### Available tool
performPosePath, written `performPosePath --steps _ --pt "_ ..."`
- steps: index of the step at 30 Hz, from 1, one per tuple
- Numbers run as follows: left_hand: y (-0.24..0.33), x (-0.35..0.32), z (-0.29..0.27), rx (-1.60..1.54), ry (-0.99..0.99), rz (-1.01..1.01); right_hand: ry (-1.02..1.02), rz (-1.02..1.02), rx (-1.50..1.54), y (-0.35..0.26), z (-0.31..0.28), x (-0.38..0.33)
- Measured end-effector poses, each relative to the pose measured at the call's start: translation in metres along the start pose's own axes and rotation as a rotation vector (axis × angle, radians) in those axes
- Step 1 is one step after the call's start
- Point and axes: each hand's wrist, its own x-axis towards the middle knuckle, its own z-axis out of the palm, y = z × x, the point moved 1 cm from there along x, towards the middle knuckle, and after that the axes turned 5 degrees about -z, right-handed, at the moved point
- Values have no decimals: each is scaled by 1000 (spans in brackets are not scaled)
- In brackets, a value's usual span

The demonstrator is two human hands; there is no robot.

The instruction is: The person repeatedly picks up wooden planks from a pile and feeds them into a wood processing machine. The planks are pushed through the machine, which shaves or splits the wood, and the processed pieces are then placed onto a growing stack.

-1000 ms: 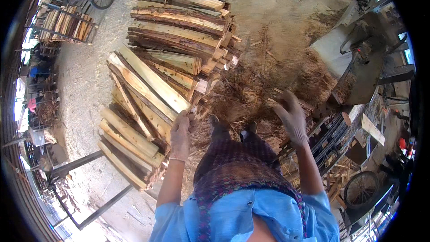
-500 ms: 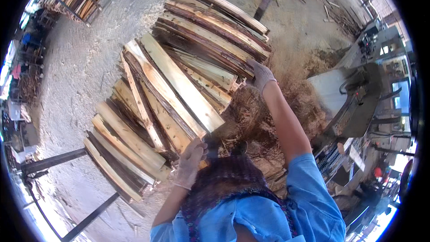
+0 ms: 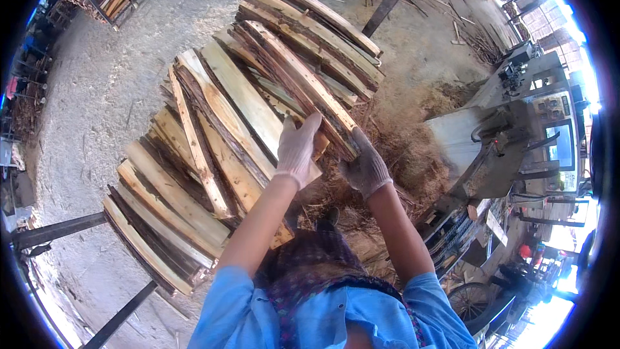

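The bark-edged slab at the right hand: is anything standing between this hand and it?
Nothing visible does: the right hand directly touches the near end of the bark-edged slab.

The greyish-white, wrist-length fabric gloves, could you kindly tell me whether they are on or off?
On: the gloves cover the left hand and right hand, with cuffs ending at the wrists.

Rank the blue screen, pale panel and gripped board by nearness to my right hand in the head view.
1. Gripped board, touching the right hand.
2. Pale panel, to the hand's right.
3. Blue screen, farther right, past the panel.
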Motion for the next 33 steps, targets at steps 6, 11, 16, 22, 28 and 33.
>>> performPosePath --steps 6,11,16,22,28,33 --pt "12 39 17 -117 -7 21 -25 -162 -14 -19 8 -25" --pt "-33 43 7 -302 100 0 -69 -251 -224 27 -23 -94" --pt "-48 -42 33 -165 159 143 46 -287 -352 21 -125 -120" --pt "-95 -110 88 343 -246 245 -181 -525 -504 -60 -73 -125" --pt "-122 -146 170 704 -431 376 -39 -774 -72 -70 -152 -179" --pt "-135 -182 247 908 -831 326 398 -829 -103 -76 -249 -240"
